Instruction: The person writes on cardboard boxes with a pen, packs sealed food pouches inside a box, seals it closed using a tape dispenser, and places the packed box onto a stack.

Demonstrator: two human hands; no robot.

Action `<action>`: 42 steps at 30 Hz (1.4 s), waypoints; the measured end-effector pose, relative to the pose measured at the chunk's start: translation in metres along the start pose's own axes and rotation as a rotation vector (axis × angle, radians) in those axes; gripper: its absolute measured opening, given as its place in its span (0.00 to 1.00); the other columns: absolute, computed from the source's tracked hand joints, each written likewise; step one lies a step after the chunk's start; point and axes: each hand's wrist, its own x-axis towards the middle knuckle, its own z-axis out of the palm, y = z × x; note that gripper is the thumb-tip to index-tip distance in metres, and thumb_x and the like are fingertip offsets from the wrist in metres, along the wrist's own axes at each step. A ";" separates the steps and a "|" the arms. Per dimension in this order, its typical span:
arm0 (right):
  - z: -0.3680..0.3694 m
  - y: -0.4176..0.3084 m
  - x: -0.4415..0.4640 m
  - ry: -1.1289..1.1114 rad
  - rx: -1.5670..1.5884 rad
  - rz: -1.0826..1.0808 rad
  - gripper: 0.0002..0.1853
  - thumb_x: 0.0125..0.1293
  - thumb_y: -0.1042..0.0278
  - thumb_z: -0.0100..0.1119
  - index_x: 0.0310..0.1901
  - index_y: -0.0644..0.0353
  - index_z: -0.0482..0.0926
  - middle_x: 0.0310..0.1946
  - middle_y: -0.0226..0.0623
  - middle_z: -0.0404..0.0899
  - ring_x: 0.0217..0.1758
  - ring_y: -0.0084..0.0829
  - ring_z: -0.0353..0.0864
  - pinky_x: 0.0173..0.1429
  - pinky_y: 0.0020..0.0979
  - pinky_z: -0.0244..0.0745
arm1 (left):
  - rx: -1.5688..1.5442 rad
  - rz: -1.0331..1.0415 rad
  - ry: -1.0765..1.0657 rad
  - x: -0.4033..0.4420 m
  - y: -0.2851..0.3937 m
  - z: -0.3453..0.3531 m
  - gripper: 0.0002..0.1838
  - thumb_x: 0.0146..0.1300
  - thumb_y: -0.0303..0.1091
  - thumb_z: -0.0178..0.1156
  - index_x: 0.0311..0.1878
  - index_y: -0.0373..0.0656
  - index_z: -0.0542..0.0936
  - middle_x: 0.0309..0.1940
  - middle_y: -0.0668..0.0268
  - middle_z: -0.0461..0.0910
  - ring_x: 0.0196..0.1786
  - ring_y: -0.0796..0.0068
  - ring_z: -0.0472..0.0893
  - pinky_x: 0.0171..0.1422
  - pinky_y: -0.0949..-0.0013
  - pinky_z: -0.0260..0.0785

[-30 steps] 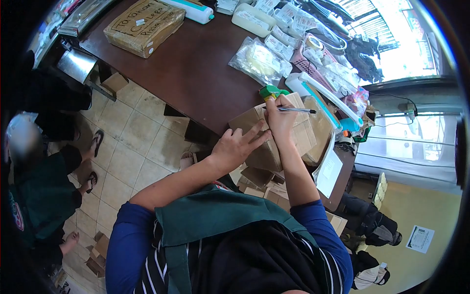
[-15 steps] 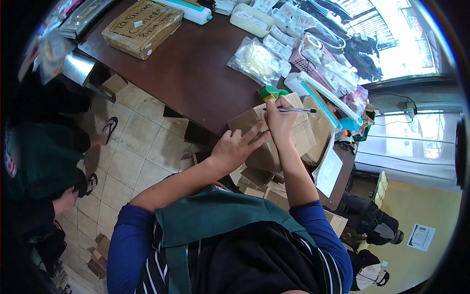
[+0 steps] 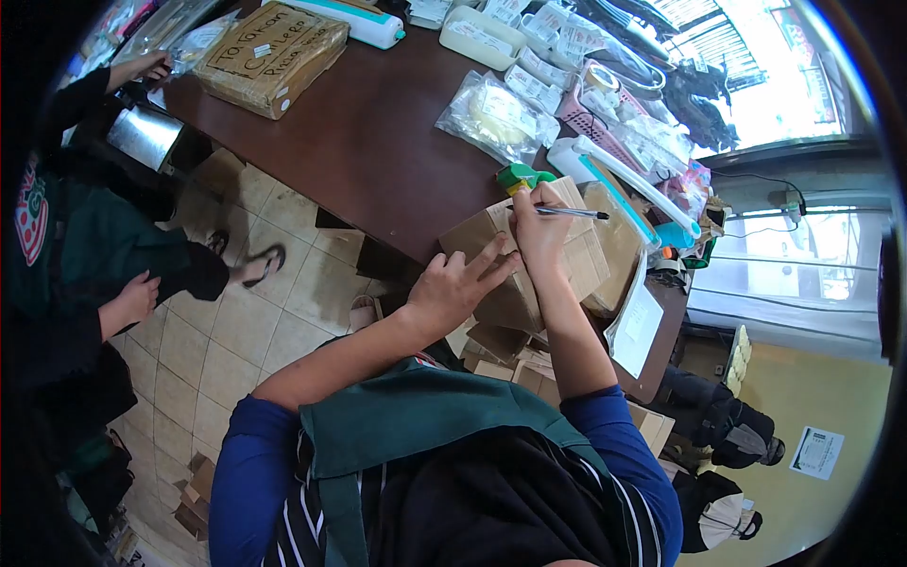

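A cardboard box [image 3: 501, 298] rests at the near edge of the dark brown table [image 3: 368, 132]. My left hand [image 3: 455, 291] lies on the box with its fingers spread and holds nothing. Beside it, my right hand [image 3: 542, 231] is closed round a pen [image 3: 576, 213], whose back end points right; the tip is hidden by the hand. A green tape dispenser [image 3: 520, 177] stands just beyond my right hand. To the right of the box is another brown package [image 3: 609, 255], with white paper [image 3: 636, 331] next to it.
A taped box with handwriting [image 3: 274, 57] sits at the far left of the table. Plastic-wrapped items [image 3: 496, 118] and a pink basket [image 3: 595, 123] are at the back right. A co-worker [image 3: 85, 236] stands left; other people [image 3: 723, 425] are at the lower right.
The co-worker on the left has stepped closer to the table, and one of their hands now reaches its far left end. My hands and the pen look almost unmoved.
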 end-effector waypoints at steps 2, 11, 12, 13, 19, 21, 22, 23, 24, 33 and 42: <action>-0.002 0.005 0.003 -0.024 -0.090 -0.034 0.16 0.55 0.76 0.60 0.17 0.64 0.61 0.14 0.33 0.62 0.19 0.23 0.60 0.25 0.29 0.57 | -0.005 0.001 -0.003 0.000 0.001 -0.001 0.37 0.51 0.27 0.58 0.68 0.56 0.64 0.70 0.58 0.56 0.28 0.74 0.71 0.35 0.71 0.70; 0.000 0.007 0.003 0.032 -0.050 -0.076 0.17 0.54 0.75 0.60 0.17 0.64 0.61 0.14 0.33 0.60 0.19 0.24 0.59 0.25 0.30 0.56 | -0.005 0.010 0.023 0.001 0.000 0.001 0.35 0.52 0.29 0.58 0.67 0.56 0.65 0.67 0.59 0.61 0.26 0.73 0.70 0.31 0.71 0.68; 0.000 0.006 0.004 0.033 -0.050 -0.076 0.17 0.54 0.75 0.60 0.17 0.64 0.61 0.14 0.33 0.60 0.19 0.24 0.59 0.25 0.30 0.56 | -0.008 0.002 0.015 0.001 0.000 0.001 0.36 0.51 0.28 0.58 0.67 0.57 0.65 0.68 0.59 0.60 0.27 0.74 0.70 0.32 0.71 0.69; 0.000 0.004 0.004 0.018 -0.052 -0.047 0.17 0.54 0.75 0.60 0.17 0.64 0.61 0.14 0.33 0.60 0.19 0.24 0.59 0.25 0.30 0.56 | -0.012 -0.007 0.007 0.000 0.002 0.001 0.37 0.51 0.27 0.58 0.67 0.58 0.65 0.69 0.60 0.59 0.27 0.74 0.71 0.33 0.71 0.70; -0.001 -0.002 0.001 0.016 -0.073 -0.043 0.17 0.55 0.76 0.59 0.17 0.64 0.60 0.13 0.33 0.59 0.20 0.22 0.58 0.25 0.30 0.55 | 0.006 0.008 0.027 0.001 0.001 0.001 0.35 0.53 0.29 0.57 0.67 0.56 0.65 0.67 0.60 0.62 0.27 0.73 0.71 0.30 0.70 0.68; -0.001 -0.002 0.001 0.016 -0.038 0.001 0.17 0.54 0.76 0.59 0.17 0.64 0.60 0.13 0.33 0.58 0.20 0.22 0.57 0.25 0.30 0.55 | 0.000 0.003 0.025 0.000 0.001 0.001 0.35 0.52 0.28 0.58 0.67 0.57 0.65 0.67 0.60 0.62 0.27 0.73 0.71 0.31 0.70 0.69; -0.002 0.001 0.003 0.015 -0.068 -0.030 0.17 0.54 0.76 0.59 0.17 0.64 0.60 0.13 0.32 0.57 0.20 0.22 0.57 0.25 0.29 0.55 | -0.007 -0.005 0.024 0.000 0.001 0.001 0.36 0.51 0.28 0.58 0.67 0.57 0.66 0.67 0.60 0.62 0.27 0.73 0.71 0.32 0.71 0.70; -0.002 0.002 0.003 0.014 -0.096 -0.059 0.17 0.54 0.76 0.59 0.17 0.63 0.60 0.13 0.32 0.57 0.20 0.21 0.56 0.25 0.29 0.54 | -0.006 -0.003 0.022 0.000 0.001 0.002 0.36 0.51 0.28 0.58 0.67 0.57 0.66 0.67 0.60 0.62 0.27 0.73 0.71 0.32 0.71 0.70; -0.001 0.003 0.003 0.016 -0.094 -0.059 0.17 0.54 0.76 0.59 0.17 0.63 0.60 0.13 0.32 0.57 0.20 0.21 0.56 0.25 0.29 0.54 | -0.021 -0.003 0.028 0.000 0.001 0.002 0.36 0.51 0.28 0.58 0.67 0.57 0.66 0.67 0.59 0.62 0.27 0.73 0.71 0.32 0.71 0.70; -0.013 -0.013 0.017 0.073 0.198 0.168 0.17 0.62 0.73 0.61 0.18 0.56 0.66 0.13 0.27 0.69 0.12 0.17 0.67 0.16 0.19 0.60 | -0.045 -0.030 -0.003 0.006 0.003 -0.007 0.33 0.52 0.27 0.57 0.65 0.54 0.68 0.64 0.60 0.65 0.30 0.71 0.72 0.36 0.68 0.71; -0.040 -0.004 0.039 -0.227 0.277 0.241 0.13 0.61 0.74 0.64 0.23 0.58 0.69 0.19 0.30 0.74 0.18 0.18 0.73 0.22 0.18 0.64 | -0.161 -0.142 -0.053 0.031 0.015 -0.026 0.23 0.56 0.37 0.59 0.57 0.49 0.74 0.60 0.60 0.68 0.56 0.60 0.70 0.63 0.52 0.61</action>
